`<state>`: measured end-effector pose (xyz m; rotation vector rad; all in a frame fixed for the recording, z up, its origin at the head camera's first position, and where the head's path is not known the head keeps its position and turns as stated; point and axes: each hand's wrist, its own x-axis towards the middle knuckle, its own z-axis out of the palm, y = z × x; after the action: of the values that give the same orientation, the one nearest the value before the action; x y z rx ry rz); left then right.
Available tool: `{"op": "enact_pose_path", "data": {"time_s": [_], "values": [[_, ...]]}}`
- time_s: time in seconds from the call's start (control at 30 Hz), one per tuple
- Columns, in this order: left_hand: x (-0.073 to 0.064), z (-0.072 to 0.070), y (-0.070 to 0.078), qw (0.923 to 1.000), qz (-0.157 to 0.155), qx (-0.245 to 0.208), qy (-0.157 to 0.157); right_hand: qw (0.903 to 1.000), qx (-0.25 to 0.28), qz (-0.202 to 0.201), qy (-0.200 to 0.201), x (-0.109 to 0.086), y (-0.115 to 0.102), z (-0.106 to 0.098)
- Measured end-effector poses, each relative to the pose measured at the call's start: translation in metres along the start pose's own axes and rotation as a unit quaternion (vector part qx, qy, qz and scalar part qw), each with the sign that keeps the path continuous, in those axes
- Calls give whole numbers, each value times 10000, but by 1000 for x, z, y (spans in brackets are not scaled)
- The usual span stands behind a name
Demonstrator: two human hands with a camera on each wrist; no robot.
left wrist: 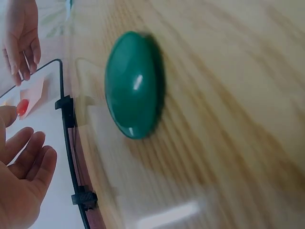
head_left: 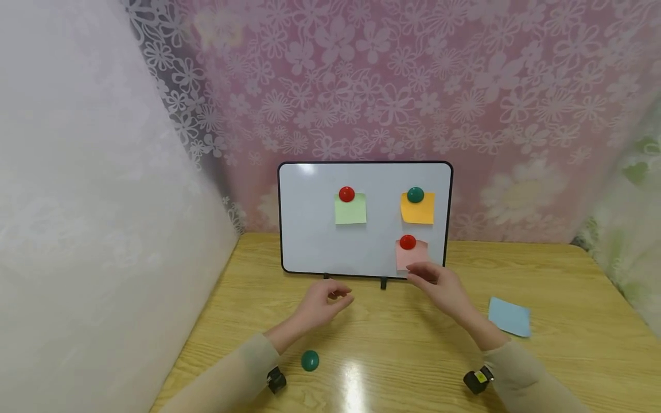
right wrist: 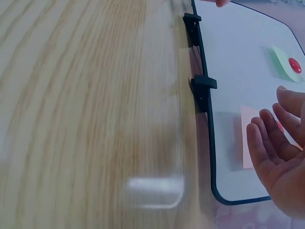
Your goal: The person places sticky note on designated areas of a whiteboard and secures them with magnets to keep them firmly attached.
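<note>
A small whiteboard (head_left: 315,229) with a black frame stands upright on the table. Red magnets hold a green sticky note (head_left: 351,213) and a pink sticky note (head_left: 411,258) on it; a green magnet (head_left: 415,195) holds an orange sticky note (head_left: 418,214). My right hand (head_left: 439,288), fingers loosely bent and holding nothing, is in front of the pink note's lower edge. Low before the board's bottom edge, my left hand (head_left: 321,305) is relaxed, nothing between its fingers. A loose green magnet (left wrist: 132,86) lies on the table near the left wrist.
A blue sticky note (head_left: 509,316) lies on the wooden table (head_left: 392,367), right of the right forearm. Black feet (right wrist: 204,82) support the board's lower edge. A flower-patterned pink backdrop (head_left: 372,86) rises behind, and a white surface (head_left: 103,201) borders the left side.
</note>
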<state>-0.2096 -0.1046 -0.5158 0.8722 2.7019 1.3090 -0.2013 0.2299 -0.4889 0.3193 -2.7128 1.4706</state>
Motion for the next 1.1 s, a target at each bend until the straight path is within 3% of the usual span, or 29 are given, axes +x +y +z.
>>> {"op": "enact_pose_path", "data": {"time_s": [0.27,0.5,0.8,1.1], "values": [[-15,-8,-1,9995,110,118,-266,9993,-346,145,-35,-11,8,-15],[-29,-24,-3,9973,190,423,-578,9969,-679,374,-119,-23,22,-43],[-44,-48,-11,9911,488,851,-898,9940,-958,511,-112,-42,42,-77],[-56,-63,-20,9834,463,1379,-1083,9878,-1501,407,-80,-50,67,-102]]}}
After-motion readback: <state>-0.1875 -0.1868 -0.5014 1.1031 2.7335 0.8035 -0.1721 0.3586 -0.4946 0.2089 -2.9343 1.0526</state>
